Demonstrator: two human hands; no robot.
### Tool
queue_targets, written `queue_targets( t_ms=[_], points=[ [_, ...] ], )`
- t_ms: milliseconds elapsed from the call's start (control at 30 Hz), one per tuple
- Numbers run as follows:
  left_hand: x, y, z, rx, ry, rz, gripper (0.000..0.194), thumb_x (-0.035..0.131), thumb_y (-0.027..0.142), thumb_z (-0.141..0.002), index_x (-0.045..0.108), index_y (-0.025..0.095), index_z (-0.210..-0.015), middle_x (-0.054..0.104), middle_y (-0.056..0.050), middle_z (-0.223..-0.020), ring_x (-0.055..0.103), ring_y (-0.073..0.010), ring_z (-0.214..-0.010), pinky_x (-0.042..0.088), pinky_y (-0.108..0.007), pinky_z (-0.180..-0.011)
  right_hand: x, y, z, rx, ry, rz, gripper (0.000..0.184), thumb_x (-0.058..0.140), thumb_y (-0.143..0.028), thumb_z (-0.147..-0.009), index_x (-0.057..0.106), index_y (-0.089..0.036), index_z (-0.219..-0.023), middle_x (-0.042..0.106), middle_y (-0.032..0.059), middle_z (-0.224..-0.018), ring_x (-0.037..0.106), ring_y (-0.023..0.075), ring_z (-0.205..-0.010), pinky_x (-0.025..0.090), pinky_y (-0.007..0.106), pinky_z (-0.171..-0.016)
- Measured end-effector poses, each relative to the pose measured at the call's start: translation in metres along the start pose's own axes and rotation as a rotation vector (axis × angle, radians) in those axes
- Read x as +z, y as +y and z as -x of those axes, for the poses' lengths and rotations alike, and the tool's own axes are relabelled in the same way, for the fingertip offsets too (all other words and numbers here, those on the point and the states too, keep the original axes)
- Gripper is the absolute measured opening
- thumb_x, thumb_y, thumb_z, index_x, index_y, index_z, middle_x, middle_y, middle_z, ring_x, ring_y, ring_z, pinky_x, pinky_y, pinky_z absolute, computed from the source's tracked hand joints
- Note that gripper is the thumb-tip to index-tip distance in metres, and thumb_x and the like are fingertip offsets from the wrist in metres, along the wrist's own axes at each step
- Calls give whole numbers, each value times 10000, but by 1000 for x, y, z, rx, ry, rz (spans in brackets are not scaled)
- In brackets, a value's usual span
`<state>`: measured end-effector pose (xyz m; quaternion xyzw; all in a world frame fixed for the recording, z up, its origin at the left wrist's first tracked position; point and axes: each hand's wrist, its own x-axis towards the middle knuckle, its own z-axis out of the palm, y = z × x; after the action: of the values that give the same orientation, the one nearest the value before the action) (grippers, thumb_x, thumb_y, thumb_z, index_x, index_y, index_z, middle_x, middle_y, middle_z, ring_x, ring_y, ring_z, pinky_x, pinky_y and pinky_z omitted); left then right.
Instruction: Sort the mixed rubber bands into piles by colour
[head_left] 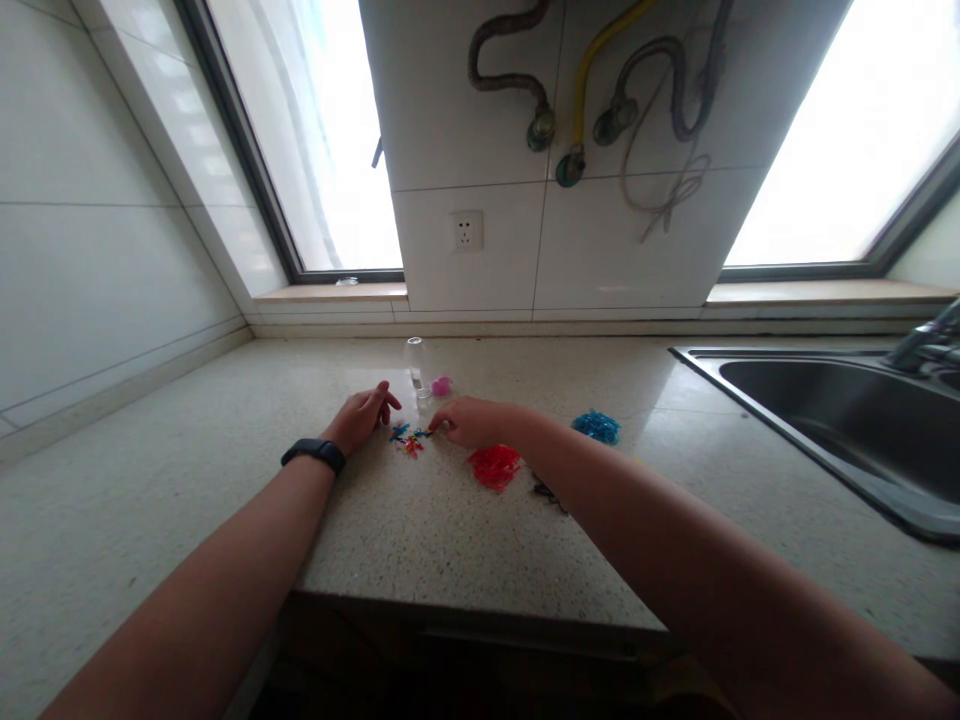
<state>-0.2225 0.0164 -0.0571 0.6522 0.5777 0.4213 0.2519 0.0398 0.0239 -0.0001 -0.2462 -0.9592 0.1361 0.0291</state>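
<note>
My left hand [362,415], with a black band on its wrist, rests on the speckled countertop [225,470], its fingers loosely curled beside a small mixed pile of coloured bits [407,438]. My right hand [471,421] pinches at the right edge of that pile; what its fingertips hold is too small to name. A red heap [494,466] lies just below my right wrist and a blue heap [597,427] lies to its right. A clear small bottle [415,366] stands behind the hands, with a pink lid [441,385] beside it.
A steel sink [832,420] with a tap [926,343] is set into the counter at the right. Tiled wall with a socket [466,231] and hoses [600,90] rises behind. Windows flank it. The counter's front edge [465,605] runs near my forearms.
</note>
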Motion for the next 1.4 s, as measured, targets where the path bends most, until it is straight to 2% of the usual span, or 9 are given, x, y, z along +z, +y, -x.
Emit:
queue_targets(
  t_ms=[167,333,533,667,800,1000,1200,1400],
  points=[
    [0,-1,0,10,-23,0,662,317,659,-940,727,154,-819,590,-23,-571,488,-137,-494,378,-260,-514,3,2,-1,4,6,-51,461,466,-37,-847,684,-146,-1239,677,126,-1260,631,214,-1131,452,307,-971],
    [0,-2,-1,8,-22,-6,662,316,656,-938,727,152,-810,586,-23,-563,474,-134,-480,363,-259,-499,12,10,-2,-24,64,-95,479,460,-16,-836,689,-158,-1232,660,117,-1289,611,207,-1162,436,309,-999],
    [0,-5,-2,10,-35,4,667,314,658,-944,726,147,-826,591,-24,-575,475,-129,-481,365,-253,-498,12,15,2,2,93,-159,475,474,-8,-831,695,-153,-1226,664,124,-1275,621,207,-1122,444,286,-956],
    [0,-5,-3,7,-34,14,666,321,658,-945,725,145,-815,591,-24,-560,474,-128,-476,366,-254,-498,9,14,8,49,177,-236,452,491,-16,-829,721,-173,-1185,728,90,-1100,657,168,-925,461,266,-846],
    [0,-3,-2,2,-44,19,660,325,659,-945,725,149,-817,592,-18,-562,467,-124,-468,360,-255,-491,9,13,11,79,300,-371,322,594,-91,-809,764,-166,-1072,747,59,-898,635,134,-742,457,245,-720],
    [0,-5,-2,7,-36,22,663,324,661,-943,726,150,-811,595,-20,-565,477,-124,-471,364,-258,-496,9,11,15,67,440,-503,166,672,-156,-788,786,-151,-909,730,43,-776,601,123,-682,417,233,-641],
    [0,-6,-2,-4,-36,29,663,329,667,-940,724,149,-816,594,-19,-572,473,-123,-473,360,-259,-496,1,9,37,43,500,-588,185,684,-278,-803,760,-137,-896,678,29,-733,522,101,-626,389,239,-595],
    [-1,-7,-2,8,-40,26,654,337,662,-943,726,153,-815,588,-19,-569,478,-127,-490,366,-256,-501,-7,6,67,109,531,-638,172,680,-293,-795,730,-140,-854,608,-2,-671,458,86,-586,365,236,-553]
  ],
)
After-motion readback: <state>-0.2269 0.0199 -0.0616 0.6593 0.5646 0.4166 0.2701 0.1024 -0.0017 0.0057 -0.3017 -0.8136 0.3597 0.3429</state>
